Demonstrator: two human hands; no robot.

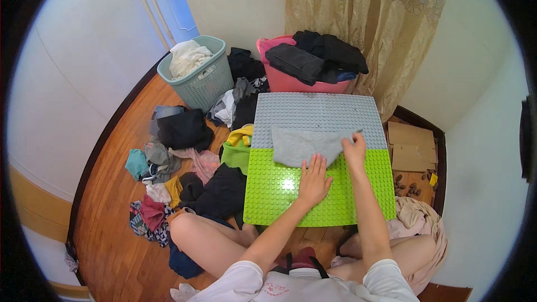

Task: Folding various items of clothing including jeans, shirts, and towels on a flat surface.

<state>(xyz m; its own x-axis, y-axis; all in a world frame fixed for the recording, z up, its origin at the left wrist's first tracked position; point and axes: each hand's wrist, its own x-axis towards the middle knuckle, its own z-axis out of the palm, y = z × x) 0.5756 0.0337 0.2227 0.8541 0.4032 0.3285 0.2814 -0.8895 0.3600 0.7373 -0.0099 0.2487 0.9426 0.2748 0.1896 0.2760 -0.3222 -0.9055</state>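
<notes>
Head view showed the left hand [313, 182] flat, fingers spread, pressing the lower edge of a small grey folded cloth [305, 145] at frame centre, gripping nothing; the right hand [354, 151] pinched the cloth's right corner, atop a studded grey-and-green plastic board [279, 190]
</notes>
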